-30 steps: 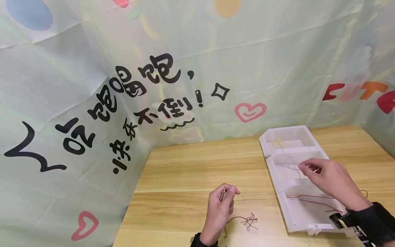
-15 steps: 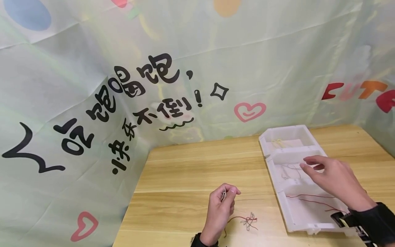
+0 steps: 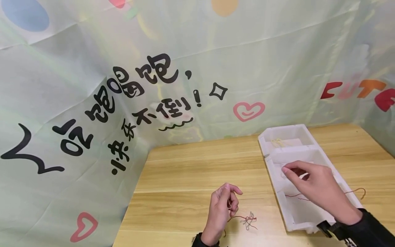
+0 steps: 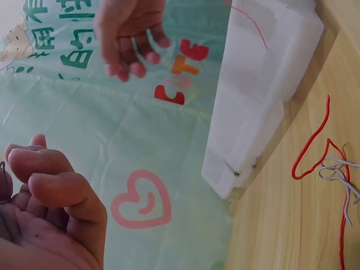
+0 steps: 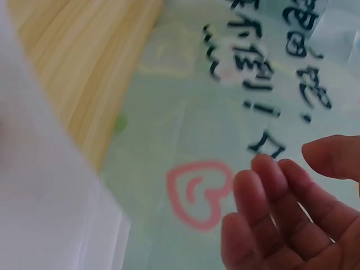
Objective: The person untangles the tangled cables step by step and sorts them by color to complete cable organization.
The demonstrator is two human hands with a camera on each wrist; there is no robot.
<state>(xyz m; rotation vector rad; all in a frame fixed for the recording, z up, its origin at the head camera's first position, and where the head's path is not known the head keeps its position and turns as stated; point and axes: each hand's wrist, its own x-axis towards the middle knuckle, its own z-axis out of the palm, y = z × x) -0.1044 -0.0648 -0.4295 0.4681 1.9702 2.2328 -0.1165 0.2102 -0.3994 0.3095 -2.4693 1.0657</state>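
My left hand is raised over the table with its fingers curled, pinching a thin pale string. In the left wrist view a loop of that string shows at the fingertips, at the frame's edge. To its right on the table lies a small grey string bundle with a red string through it. My right hand hovers over the white divided tray; its fingers are loosely bent, with a gap to the thumb in the right wrist view and nothing between them. It hides much of the middle compartment and its grey strings.
Red strings lie in the tray's near compartment, and a red string end sticks out past the right rim. Yellow strings are in the far compartment. A printed cloth hangs behind the wooden table.
The right hand has let go of grey string in the middle compartment, then moved left and nearer. The left hand's fingers have shifted, and more of the string in them shows.
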